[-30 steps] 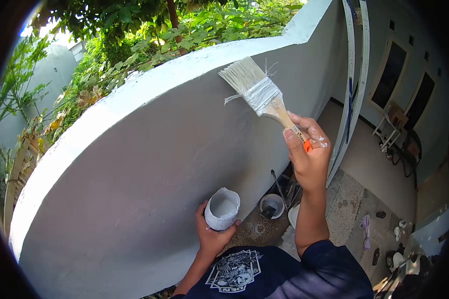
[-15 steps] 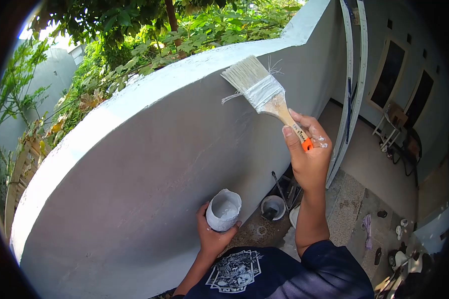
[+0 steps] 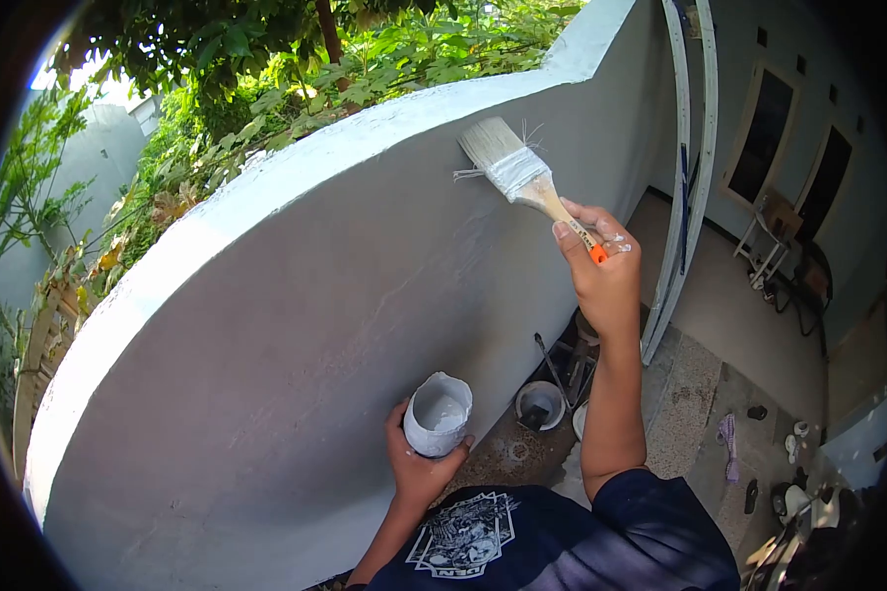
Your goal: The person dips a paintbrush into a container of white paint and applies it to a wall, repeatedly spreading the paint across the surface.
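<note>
A wide paintbrush (image 3: 532, 183) with a wooden handle and orange tip is pinched in my right hand (image 3: 606, 271), which has white paint spots on its fingers. Its pale bristles point up and left, overlapping the upper part of the grey-white wall (image 3: 296, 325), just below the top edge. A few stray bristles stick out at the sides. Low in front of my body, my left hand (image 3: 426, 458) wraps round a paint-coated cup (image 3: 438, 416) with a ragged rim. Whitish paint shows inside the cup, which is tilted slightly toward me.
On the ground beyond the wall's foot stand a bucket (image 3: 540, 404) and other tools. Long pale rails (image 3: 698, 177) rise at the right. Farther right are a chair (image 3: 774, 236), sandals and a purple cloth (image 3: 727, 445). Green plants (image 3: 443, 59) grow behind the wall.
My right hand has moved the paintbrush slightly down, its bristles now gathered closer together against the wall in this view. My left hand and the cup stay nearly in place.
</note>
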The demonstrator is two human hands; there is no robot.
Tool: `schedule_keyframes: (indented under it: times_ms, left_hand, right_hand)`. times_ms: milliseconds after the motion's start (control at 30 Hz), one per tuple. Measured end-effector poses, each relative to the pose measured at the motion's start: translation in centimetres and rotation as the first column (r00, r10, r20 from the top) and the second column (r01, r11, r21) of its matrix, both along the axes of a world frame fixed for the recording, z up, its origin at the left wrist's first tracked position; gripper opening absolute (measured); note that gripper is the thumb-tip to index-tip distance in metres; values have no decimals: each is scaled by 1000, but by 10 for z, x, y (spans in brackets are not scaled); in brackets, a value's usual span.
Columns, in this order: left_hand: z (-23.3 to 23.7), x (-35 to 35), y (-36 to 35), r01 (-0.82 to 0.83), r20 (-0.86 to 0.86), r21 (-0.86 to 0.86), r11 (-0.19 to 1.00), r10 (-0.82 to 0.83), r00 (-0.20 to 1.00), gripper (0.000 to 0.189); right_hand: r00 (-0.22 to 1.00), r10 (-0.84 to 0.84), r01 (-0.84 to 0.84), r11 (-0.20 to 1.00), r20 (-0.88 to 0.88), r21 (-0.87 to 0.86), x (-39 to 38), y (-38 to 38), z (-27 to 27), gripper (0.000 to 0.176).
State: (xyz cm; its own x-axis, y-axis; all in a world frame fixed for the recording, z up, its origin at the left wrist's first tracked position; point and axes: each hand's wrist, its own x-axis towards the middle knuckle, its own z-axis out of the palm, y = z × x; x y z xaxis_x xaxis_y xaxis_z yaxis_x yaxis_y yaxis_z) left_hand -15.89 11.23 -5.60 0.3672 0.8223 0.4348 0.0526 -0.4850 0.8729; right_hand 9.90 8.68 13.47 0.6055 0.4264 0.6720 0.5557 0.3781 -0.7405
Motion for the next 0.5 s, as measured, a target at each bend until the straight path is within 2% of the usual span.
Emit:
schedule_keyframes:
  times_ms: [33, 67, 167, 200, 267, 367, 433, 500]
  left_hand:
    - [1, 0, 0, 4, 6, -12, 1000, -3, 1000, 98]
    - [1, 0, -1, 7, 5, -11, 1000, -7, 1000, 98]
    - [1, -1, -2, 13, -11, 12, 1000, -13, 1000, 99]
    - [2, -1, -3, 22, -6, -4, 1000, -22, 1000, 99]
    - [-1, 0, -6, 37, 1, -27, 999, -37, 999, 99]
    - [-6, 2, -8, 46, 1, -53, 998, -46, 999, 99]
    - [-5, 5, -9, 64, 7, -46, 997, -63, 998, 99]
    - [-2, 7, -10, 71, 12, -39, 997, -71, 997, 99]
  right_hand:
    - [999, 20, -22, 996, -26, -82, 6, 2, -8, 27]
    - [1000, 17, -19, 997, -27, -81, 13, 2, -22, 27]
    - [985, 48, -95, 953, -165, -287, 26, -16, -55, 25]
    - [985, 46, -94, 952, -165, -291, 32, -23, -60, 25]
    - [972, 27, -155, 816, -231, -557, 48, -34, -74, 25]
    - [992, 27, -93, 800, -120, -593, 57, -35, -75, 25]
    - [996, 50, -84, 800, -74, -593, 50, -31, -50, 26]
    - [994, 67, -101, 889, -90, -447, 36, -31, -5, 27]
